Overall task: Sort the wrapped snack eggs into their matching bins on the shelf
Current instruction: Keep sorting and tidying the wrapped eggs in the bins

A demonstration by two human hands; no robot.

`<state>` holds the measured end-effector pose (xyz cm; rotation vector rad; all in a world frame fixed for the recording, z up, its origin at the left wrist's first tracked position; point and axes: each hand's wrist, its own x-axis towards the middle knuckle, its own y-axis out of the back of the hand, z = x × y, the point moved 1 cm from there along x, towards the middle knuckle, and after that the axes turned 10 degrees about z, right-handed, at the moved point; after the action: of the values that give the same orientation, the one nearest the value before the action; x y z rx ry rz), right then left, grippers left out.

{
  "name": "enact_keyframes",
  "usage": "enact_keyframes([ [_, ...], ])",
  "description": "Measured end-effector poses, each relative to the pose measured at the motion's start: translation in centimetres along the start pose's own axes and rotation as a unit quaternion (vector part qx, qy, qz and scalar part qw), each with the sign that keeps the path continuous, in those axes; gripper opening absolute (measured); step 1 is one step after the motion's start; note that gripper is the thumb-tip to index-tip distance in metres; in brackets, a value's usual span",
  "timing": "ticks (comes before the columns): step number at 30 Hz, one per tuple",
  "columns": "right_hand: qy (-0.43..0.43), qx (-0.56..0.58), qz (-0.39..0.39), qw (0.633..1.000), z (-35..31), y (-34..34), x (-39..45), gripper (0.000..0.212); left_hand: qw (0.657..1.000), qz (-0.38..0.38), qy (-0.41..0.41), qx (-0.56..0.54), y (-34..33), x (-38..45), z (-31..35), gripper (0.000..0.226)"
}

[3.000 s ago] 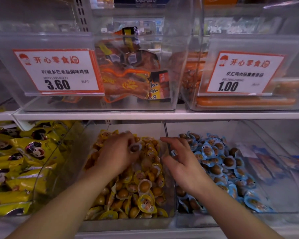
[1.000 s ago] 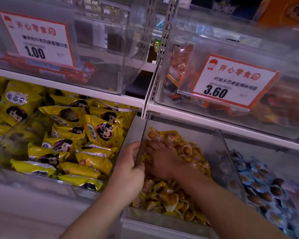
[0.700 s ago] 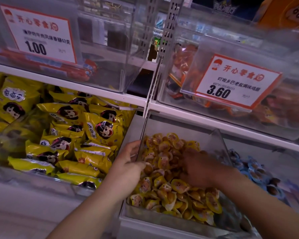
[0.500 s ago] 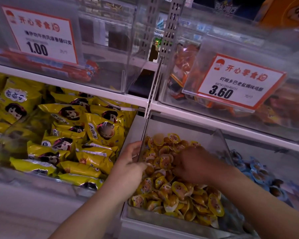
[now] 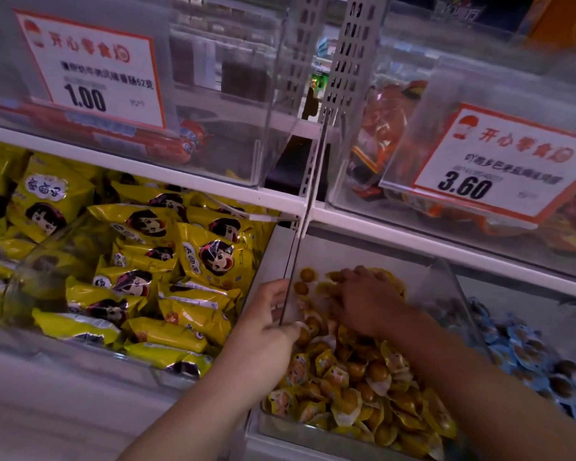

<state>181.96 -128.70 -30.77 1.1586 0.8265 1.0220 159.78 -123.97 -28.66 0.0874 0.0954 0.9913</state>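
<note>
A snack shop aisle is showing here: clear plastic bins [image 5: 273, 104] are sitting in rows on white shelving [image 5: 193, 188], each filling with loose wrapped snacks. Red-bordered price cards reading 1.00 [image 5: 90, 68] and 3.60 [image 5: 502, 164] are hanging on the bin fronts, and yellow snack packets [image 5: 167, 261] are piling up beneath.

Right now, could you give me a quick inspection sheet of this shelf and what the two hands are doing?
Surface: white shelf carrying clear plastic bins.
Job's things: yellow-wrapped snack eggs heaped in the middle bin; blue-wrapped snack eggs in the bin to its right.
Clutter: yellow snack bags in the left bin; red sausages above, behind the 1.00 price tag; orange packets by the 3.60 price tag.
Hands: left hand grips the middle bin's left wall; right hand rests on the yellow eggs, hold unclear.
Cables: nothing seen.
Surroundings: perforated metal upright between the upper bins.
</note>
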Motion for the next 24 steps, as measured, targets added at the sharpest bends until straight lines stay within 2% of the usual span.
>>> enact_keyframes([
  [5,-0.074,-0.014,-0.035,0.997,1.7,1.6,-1.2,0.024,1.0,-0.003,-0.015,0.012,0.0,0.2,-0.7,0.051],
  [8,-0.106,0.014,-0.081,0.991,2.9,1.9,-2.0,0.026,1.0,-0.004,-0.018,0.02,0.0,0.3,-1.0,0.053],
  [11,-0.102,0.039,-0.086,0.99,3.4,1.8,-2.1,0.028,1.0,0.003,-0.021,0.021,-0.1,0.4,-1.2,0.055],
  [16,-0.077,0.096,-0.041,0.992,2.5,0.7,-1.4,0.058,0.998,0.016,-0.045,0.036,-0.4,0.4,-1.3,0.057],
  [19,-0.04,0.058,-0.076,0.995,1.3,-0.1,-0.6,0.066,0.997,0.032,-0.059,0.048,-0.6,0.3,-1.3,0.053],
  [22,-0.018,0.028,-0.081,0.996,-0.5,-0.6,-0.1,0.06,0.993,0.048,-0.081,0.065,-0.6,0.1,-1.1,0.047],
  [24,0.006,0.027,-0.045,0.999,-1.7,-0.5,-0.3,0.046,0.99,0.053,-0.092,0.091,-0.6,-0.1,-1.0,0.043],
])
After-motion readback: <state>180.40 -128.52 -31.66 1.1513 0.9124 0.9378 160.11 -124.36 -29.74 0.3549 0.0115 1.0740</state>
